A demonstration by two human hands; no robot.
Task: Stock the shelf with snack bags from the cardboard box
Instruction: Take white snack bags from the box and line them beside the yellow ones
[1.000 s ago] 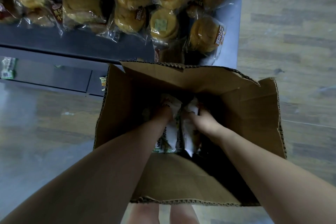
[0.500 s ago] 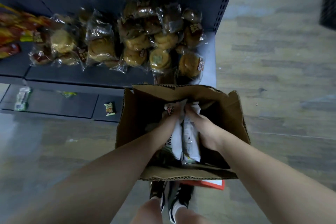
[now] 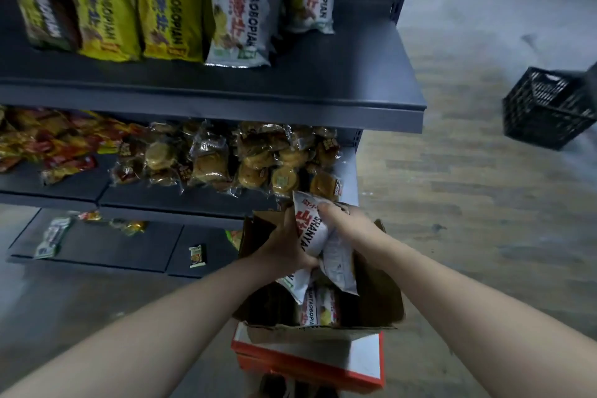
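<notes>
Now both hands hold white snack bags (image 3: 310, 233) just over the cardboard box (image 3: 381, 300).

Most of the box inside is dark, so I cannot tell how many bags it holds; one more bag (image 3: 318, 307) peeks out low down. The left hand (image 3: 284, 247) grips the bunch from the left, and its fingertips are hidden behind the bags. The right hand (image 3: 350, 229) grips from the right, its fingers (image 3: 326, 211) curled over the top bag. Both arms reach forward, close together. The box sits on a red and white box (image 3: 307, 362). Up on the shelf (image 3: 290, 90), tall bags (image 3: 237, 10) stand in a row, tops cut off. A black crate (image 3: 546, 110) is cut off at the right edge.
</notes>
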